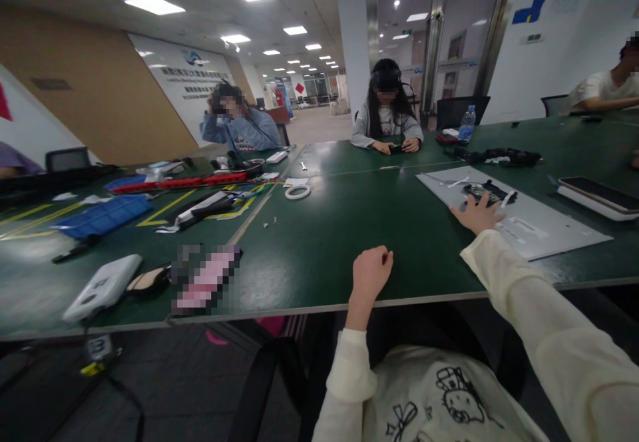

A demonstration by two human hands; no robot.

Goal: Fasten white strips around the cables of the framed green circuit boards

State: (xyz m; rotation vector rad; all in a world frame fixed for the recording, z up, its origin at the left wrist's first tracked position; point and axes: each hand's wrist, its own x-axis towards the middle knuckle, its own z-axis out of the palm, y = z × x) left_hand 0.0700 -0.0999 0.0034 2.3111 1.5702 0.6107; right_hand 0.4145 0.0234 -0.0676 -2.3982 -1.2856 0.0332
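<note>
Head camera: my right hand (479, 214) spreads its fingers apart over the pale board (564, 234), fingertips at the near edge of a dark device (485, 192); whether they touch it I cannot tell. The device lies just ahead of those fingers, away from me, its long axis running roughly left to right across the board. My left hand (371, 270), well apart to the left, is curled with fingers together on the green table (349, 219), nothing visible in it. Counted outward: one device, one board, one phone (604, 192) at right, one bottle (467, 124) beyond, one white ring (297, 192), one small wrench (303, 166) and one blue tray (104, 217) to the left.
</note>
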